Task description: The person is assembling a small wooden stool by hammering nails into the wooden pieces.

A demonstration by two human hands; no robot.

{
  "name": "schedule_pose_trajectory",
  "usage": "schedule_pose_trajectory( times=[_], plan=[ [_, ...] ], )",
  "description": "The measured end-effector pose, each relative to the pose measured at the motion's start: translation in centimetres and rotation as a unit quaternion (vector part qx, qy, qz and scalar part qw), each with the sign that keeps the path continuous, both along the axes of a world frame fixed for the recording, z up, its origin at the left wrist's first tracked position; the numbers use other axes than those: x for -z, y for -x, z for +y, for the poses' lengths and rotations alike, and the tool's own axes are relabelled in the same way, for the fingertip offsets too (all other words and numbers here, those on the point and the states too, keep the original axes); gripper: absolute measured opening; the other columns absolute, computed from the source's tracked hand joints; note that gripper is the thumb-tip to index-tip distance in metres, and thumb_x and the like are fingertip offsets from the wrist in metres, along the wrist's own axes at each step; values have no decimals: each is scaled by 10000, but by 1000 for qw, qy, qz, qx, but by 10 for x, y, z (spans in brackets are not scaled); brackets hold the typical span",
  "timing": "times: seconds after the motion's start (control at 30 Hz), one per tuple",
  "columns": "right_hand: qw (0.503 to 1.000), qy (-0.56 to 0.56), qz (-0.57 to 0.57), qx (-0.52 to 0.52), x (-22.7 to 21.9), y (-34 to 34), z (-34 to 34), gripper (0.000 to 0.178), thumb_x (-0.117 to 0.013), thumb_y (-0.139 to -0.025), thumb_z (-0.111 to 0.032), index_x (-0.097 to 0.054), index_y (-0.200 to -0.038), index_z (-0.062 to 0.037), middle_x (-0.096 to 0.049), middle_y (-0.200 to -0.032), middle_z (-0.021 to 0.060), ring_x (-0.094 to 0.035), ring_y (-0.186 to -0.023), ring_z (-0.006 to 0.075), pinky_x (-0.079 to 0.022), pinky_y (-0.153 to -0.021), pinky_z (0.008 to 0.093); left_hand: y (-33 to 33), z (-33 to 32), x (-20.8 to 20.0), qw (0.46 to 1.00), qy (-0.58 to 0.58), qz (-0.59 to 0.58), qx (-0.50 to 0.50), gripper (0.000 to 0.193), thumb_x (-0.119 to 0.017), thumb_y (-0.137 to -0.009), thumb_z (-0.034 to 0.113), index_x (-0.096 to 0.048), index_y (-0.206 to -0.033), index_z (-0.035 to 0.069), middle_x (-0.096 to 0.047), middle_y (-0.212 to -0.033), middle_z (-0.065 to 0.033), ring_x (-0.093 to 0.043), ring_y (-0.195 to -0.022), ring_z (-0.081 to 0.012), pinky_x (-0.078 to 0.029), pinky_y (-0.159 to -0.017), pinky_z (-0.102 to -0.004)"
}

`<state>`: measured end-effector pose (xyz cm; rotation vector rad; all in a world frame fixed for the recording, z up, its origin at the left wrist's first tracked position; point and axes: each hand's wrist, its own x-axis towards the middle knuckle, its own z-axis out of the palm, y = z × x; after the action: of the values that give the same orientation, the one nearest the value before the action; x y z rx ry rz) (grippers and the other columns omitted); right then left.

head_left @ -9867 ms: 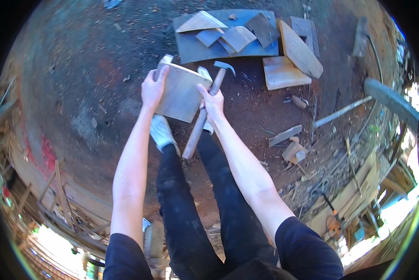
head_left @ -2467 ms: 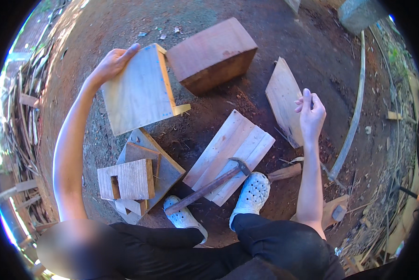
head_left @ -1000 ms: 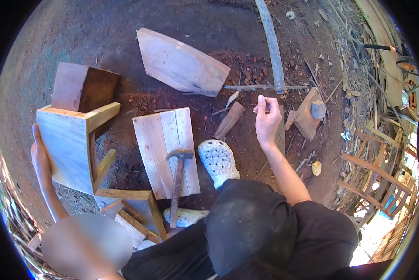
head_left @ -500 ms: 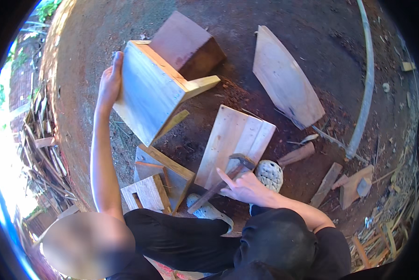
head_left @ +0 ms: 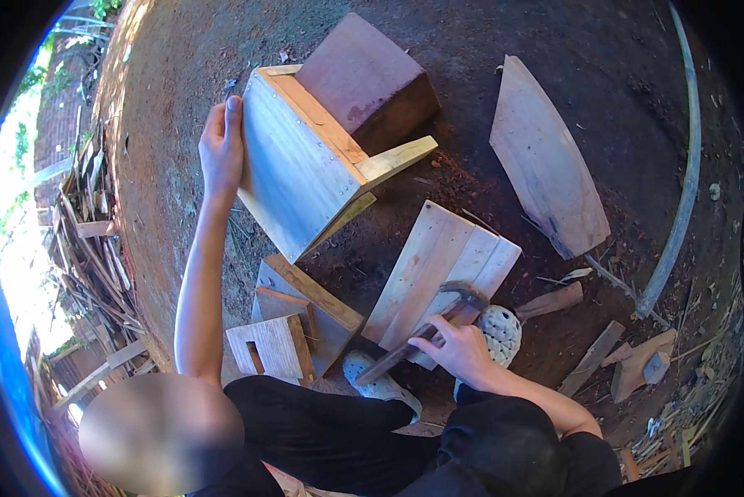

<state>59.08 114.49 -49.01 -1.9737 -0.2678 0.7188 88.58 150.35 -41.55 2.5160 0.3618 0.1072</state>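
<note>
My left hand (head_left: 223,151) grips the left edge of a box-like wooden piece (head_left: 301,157), thumb along its broad pale board and fingers partly hidden behind. Nail heads dot the board's edges, and two narrow wooden parts jut out to the right. The piece leans by a reddish-brown block (head_left: 368,70). In my right hand (head_left: 459,352), fingers closed around the handle, is a claw hammer (head_left: 401,352) with a wooden handle. Its metal head lies over a panel of pale planks (head_left: 426,261) between my feet.
A pale, tapered board (head_left: 550,161) lies on the dirt at right, with a long curved pole (head_left: 682,182) beyond. A slotted wood block (head_left: 272,344) and a darker wooden piece (head_left: 326,302) are near my left knee. Scraps (head_left: 591,356) lie right of my perforated shoe (head_left: 500,331).
My right hand's index finger was stretched out and is now curled at the hammer handle. The view has shifted, so most things sit farther right. My left hand keeps its hold.
</note>
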Motion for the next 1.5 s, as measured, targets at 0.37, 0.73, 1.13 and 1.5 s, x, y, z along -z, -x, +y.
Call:
schedule_pose_trajectory(
  times=[0.37,0.73,1.13,1.5],
  plan=[
    [984,7,29,178,-5,-13,5,242,-791,-857,-203,-650,-1012,-81,-716,-728,124,-730,-662,285,-572,-591,370,157,-7,13,833,510,124,-176,656,-442,-1071,505,-370,-1502,15,-511,-1445,-141,-481,-1341,-249,-357,-1133,-423],
    [968,14,-4,250,-2,-9,-1,208,-747,-879,-77,-546,-856,-28,-560,-684,39,-611,-680,118,-503,-653,289,159,-15,12,791,581,104,-160,413,-561,-1057,353,-555,-1340,52,-607,-1288,-22,-575,-1193,-128,-451,-1040,-335],
    [946,-138,76,285,12,-13,-2,164,-618,-975,20,-467,-939,-35,-554,-841,37,-653,-786,130,-522,-763,273,154,-32,-24,720,675,16,-158,303,-611,-1030,268,-537,-1247,70,-615,-1241,-34,-596,-1180,-161,-473,-1045,-394],
    [949,-128,26,288,29,-12,2,144,-600,-994,-6,-472,-956,-59,-571,-790,20,-666,-748,119,-490,-689,247,164,-27,-48,744,646,-41,-168,318,-703,-964,259,-514,-1133,68,-621,-1127,-72,-641,-1068,-181,-526,-960,-394]
  ],
)
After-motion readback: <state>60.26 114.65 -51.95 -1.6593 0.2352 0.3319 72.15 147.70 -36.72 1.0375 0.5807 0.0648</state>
